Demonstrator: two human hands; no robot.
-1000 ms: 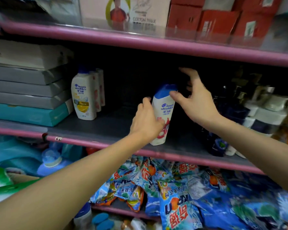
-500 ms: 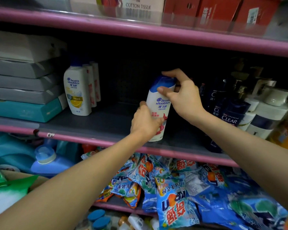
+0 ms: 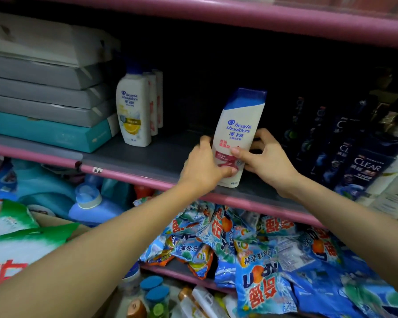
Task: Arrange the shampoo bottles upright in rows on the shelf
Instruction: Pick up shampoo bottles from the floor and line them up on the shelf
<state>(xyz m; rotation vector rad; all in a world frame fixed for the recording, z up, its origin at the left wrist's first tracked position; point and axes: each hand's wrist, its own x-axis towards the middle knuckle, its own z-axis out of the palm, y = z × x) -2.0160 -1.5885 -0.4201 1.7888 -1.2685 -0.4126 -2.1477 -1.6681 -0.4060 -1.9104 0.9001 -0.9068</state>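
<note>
A: Where do we have the shampoo bottle (image 3: 238,134) right now?

B: On the middle shelf (image 3: 161,157), near the front lip, dead ahead of us at twelve o'clock. Its base looks to be on the shelf, and its long axis runs nearly vertical, with the blue cap tipped a touch toward one o'clock.

A: And our hands?

B: Both are on its lower half. Our left hand (image 3: 202,166) comes in from seven o'clock, fingers curled round the left edge and thumb pressed across the red label. Our right hand (image 3: 265,160) comes from five o'clock, thumb on the front and fingers wrapped behind the right edge. Neither is nearer; the bottle sits between them.

A: So where does it go?

B: We would judge toward the row of white bottles (image 3: 135,111) standing upright at ten o'clock, well apart from ours, with bare shelf between. The move turns on that: a slide to the left, keeping the axis plumb.

A: Anything in the way?

B: Not on that side. The stacked boxes (image 3: 48,97) lie beyond the row, touching or just beside it; we cannot tell which. At two o'clock the dark bottles (image 3: 363,166) crowd close to our right hand, so the right elbow wants care. Below, the detergent packets (image 3: 251,244) lie heaped on the next shelf, where a dropped bottle might land.
</note>
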